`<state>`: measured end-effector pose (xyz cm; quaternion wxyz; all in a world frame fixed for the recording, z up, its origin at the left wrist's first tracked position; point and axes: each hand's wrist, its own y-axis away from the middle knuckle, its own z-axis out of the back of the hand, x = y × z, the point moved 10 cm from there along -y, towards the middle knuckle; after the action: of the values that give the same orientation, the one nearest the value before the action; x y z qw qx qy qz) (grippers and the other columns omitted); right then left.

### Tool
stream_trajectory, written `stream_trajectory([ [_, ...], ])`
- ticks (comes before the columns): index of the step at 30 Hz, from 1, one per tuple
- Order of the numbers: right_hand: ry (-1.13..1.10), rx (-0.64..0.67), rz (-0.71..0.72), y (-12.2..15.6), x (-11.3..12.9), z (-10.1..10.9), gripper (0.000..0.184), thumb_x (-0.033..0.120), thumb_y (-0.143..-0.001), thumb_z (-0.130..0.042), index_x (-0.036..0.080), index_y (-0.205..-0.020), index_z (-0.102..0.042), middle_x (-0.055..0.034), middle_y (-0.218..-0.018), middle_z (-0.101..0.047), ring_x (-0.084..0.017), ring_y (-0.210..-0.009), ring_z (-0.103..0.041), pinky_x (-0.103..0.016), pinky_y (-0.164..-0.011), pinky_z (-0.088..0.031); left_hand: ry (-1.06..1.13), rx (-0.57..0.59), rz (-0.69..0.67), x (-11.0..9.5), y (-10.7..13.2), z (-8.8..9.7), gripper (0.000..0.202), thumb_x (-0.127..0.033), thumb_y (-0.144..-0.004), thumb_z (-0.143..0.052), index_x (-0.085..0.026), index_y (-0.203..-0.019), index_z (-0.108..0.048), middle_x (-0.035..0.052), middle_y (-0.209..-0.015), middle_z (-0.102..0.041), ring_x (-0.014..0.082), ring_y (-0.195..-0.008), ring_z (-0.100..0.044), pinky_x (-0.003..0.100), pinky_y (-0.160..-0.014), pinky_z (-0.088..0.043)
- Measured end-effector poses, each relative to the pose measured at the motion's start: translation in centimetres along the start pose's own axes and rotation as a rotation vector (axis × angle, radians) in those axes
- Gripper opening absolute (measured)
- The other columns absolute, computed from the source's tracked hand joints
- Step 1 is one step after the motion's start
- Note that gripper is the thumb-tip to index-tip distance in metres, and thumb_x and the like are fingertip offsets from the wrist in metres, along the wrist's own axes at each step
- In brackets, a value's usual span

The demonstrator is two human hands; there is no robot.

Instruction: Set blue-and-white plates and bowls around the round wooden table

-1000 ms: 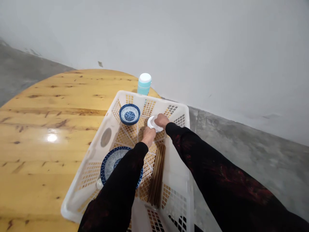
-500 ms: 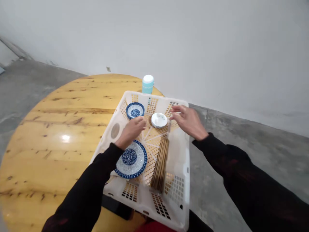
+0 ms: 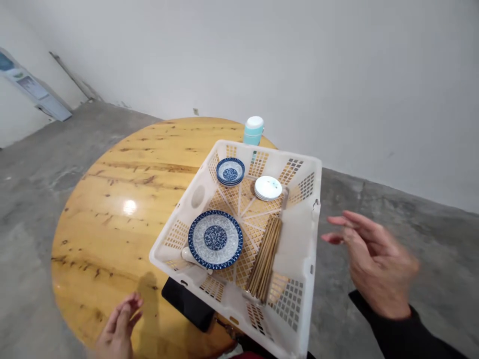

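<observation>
My left hand (image 3: 119,326) hovers at the lower left above the wooden table, fingers loosely bent and holding nothing. On the other side, my right hand (image 3: 374,262) is in the air beyond the right wall of a white plastic basket (image 3: 295,239), slightly blurred, fingers apart and bare. Inside the basket lie a large blue-and-white plate (image 3: 215,239), stacked blue-patterned bowls (image 3: 230,171), a stack of small white dishes (image 3: 268,188) and a bundle of chopsticks (image 3: 265,259). A white spoon (image 3: 192,256) shows partly from under the plate's left edge.
The round wooden table (image 3: 123,214) carries the basket, which reaches past its right edge. Behind the basket stands a light-blue cup with a white lid (image 3: 253,130). A black phone-like slab (image 3: 188,303) lies by the basket's front. A water dispenser (image 3: 35,89) leans into view far left.
Both hands have left the space over the basket: the left moved down and left, the right moved right and down. The view has shifted left; the dishes appear to stay in place.
</observation>
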<state>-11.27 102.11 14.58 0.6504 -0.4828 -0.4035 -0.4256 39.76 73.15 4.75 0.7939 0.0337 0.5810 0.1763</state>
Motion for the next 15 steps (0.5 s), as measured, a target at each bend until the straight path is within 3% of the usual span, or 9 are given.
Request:
stream_trajectory([
  [3, -0.026, -0.032, -0.034, 3.8, 1.4, 1.2, 0.028, 0.040, -0.089, -0.068, 0.021, -0.108, -0.071, -0.0055, -0.090, -0.074, -0.016, -0.056, -0.067, -0.034, -0.058, -0.057, 0.059, 0.038, 0.118, 3.9, 2.0, 0.5, 0.047, -0.055, -0.056, -0.080, -0.018, -0.085, -0.073, 0.0095, -0.095, -0.077, 0.0299, -0.091, -0.074, 0.036, -0.072, -0.060],
  [7, -0.045, -0.095, 0.023, 9.2, 5.2, 2.3, 0.025, 0.038, -0.088, -0.071, 0.021, -0.106, -0.074, -0.0046, -0.088, -0.074, -0.016, -0.057, -0.066, -0.035, -0.061, -0.055, 0.123, 0.234, 0.117, 4.6, 4.8, 0.0, 0.052, -0.059, -0.060, -0.080, -0.016, -0.089, -0.074, 0.0118, -0.098, -0.077, 0.0309, -0.094, -0.073, 0.036, -0.074, -0.060],
  [9, -0.042, -0.104, 0.060, 12.4, 6.8, 2.4, 0.024, 0.038, -0.089, -0.070, 0.022, -0.105, -0.074, -0.0042, -0.087, -0.074, -0.016, -0.058, -0.067, -0.034, -0.062, -0.055, 0.117, 0.339, 0.099, 5.1, 5.8, 0.9, 0.052, -0.060, -0.065, -0.078, -0.016, -0.092, -0.075, 0.0125, -0.101, -0.077, 0.0295, -0.095, -0.072, 0.034, -0.075, -0.059],
  [12, -0.017, -0.006, 0.045, 18.4, 7.6, 1.3, 0.026, 0.040, -0.090, -0.067, 0.020, -0.107, -0.072, -0.0047, -0.088, -0.075, -0.016, -0.060, -0.068, -0.034, -0.063, -0.056, 0.086, 0.412, 0.111, 7.8, 6.8, 4.7, 0.055, -0.062, -0.067, -0.076, -0.015, -0.094, -0.076, 0.0127, -0.100, -0.077, 0.0266, -0.092, -0.072, 0.032, -0.074, -0.058],
  [15, -0.019, 0.205, -0.110, 26.3, 6.3, -1.3, 0.032, 0.045, -0.089, -0.064, 0.019, -0.105, -0.071, -0.0063, -0.088, -0.076, -0.017, -0.059, -0.069, -0.033, -0.063, -0.058, 0.072, 0.435, 0.160, 11.7, 7.4, 9.9, 0.060, -0.066, -0.062, -0.078, -0.014, -0.092, -0.077, 0.0122, -0.096, -0.077, 0.0254, -0.086, -0.072, 0.031, -0.071, -0.057],
])
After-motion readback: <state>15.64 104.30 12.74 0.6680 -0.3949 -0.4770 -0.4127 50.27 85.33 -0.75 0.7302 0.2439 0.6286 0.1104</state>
